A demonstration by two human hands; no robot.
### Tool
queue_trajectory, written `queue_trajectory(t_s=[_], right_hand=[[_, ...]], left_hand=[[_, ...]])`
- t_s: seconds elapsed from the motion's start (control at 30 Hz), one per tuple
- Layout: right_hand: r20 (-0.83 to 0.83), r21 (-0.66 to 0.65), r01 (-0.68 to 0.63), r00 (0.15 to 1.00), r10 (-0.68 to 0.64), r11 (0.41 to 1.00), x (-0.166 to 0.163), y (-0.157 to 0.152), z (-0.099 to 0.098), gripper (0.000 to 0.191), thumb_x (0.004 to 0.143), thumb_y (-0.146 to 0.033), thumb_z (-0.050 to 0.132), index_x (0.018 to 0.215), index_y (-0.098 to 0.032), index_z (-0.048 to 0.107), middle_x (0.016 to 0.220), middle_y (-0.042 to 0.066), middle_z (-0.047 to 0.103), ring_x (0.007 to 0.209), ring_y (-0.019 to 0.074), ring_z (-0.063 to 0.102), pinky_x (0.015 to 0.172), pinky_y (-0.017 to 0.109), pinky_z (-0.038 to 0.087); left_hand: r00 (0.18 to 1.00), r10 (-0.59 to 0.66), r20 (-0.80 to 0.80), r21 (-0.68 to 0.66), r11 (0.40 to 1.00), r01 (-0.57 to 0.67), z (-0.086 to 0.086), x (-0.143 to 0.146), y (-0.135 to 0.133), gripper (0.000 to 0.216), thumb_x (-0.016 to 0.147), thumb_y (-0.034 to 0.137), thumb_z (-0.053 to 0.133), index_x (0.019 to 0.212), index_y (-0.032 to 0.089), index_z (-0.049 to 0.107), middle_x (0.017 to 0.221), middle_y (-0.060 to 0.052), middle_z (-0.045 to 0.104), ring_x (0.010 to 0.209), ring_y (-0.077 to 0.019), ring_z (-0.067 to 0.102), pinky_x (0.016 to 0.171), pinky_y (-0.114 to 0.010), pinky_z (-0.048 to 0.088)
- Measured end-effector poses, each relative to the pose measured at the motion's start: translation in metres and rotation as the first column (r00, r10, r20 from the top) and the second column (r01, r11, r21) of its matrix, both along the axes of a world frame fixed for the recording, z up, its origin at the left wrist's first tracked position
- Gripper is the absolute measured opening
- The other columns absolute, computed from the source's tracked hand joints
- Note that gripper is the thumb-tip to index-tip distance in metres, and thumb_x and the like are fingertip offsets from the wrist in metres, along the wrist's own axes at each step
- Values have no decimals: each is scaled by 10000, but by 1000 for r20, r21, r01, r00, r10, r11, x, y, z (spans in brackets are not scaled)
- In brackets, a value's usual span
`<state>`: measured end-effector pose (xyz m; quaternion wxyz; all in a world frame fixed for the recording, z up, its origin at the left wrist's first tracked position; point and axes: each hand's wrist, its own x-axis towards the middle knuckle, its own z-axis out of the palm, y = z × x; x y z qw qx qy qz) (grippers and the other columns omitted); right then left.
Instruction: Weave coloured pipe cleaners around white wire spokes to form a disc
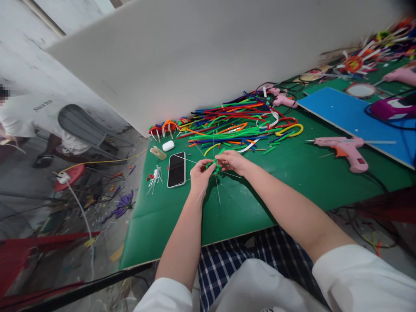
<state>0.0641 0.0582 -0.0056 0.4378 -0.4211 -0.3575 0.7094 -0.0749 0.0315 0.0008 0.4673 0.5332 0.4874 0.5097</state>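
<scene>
Over the green table (pixel 169 225), both my hands are closed around one small piece: a green pipe cleaner (pixel 215 168) wound on thin pale sticks that fan out in several directions. My left hand (pixel 200 174) pinches its left side, thumb on top. From the right, my right hand (pixel 233 162) has its fingertips on the green winding. A phone (pixel 177 170) with a dark screen lies left of my left hand. Beyond my hands spreads a heap of colourful pipe cleaners (pixel 227 125). My fingers hide part of the winding.
A pink glue gun (pixel 344 149) lies on the right, near a blue board (pixel 364 125). At the left edge are a white case (pixel 168 145), a beige clip-like object (pixel 158 152) and thin white sticks (pixel 155 180). A white partition (pixel 195 56) stands behind. Another person (pixel 22 117) sits at far left.
</scene>
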Motion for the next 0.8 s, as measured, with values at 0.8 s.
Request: queue_trajectory(t_s=[0.8], right_hand=[[53,246,-89,995,78,965,-4,-6,2,215,569,-323,658,654,-158,549,601,-26,558,537,78,505,469,206,438]], left_hand=[[982,187,-11,-17,982,-187,-2,-5,6,262,636,338,611,828,164,572,647,22,528,438,-43,460,411,-179,419]])
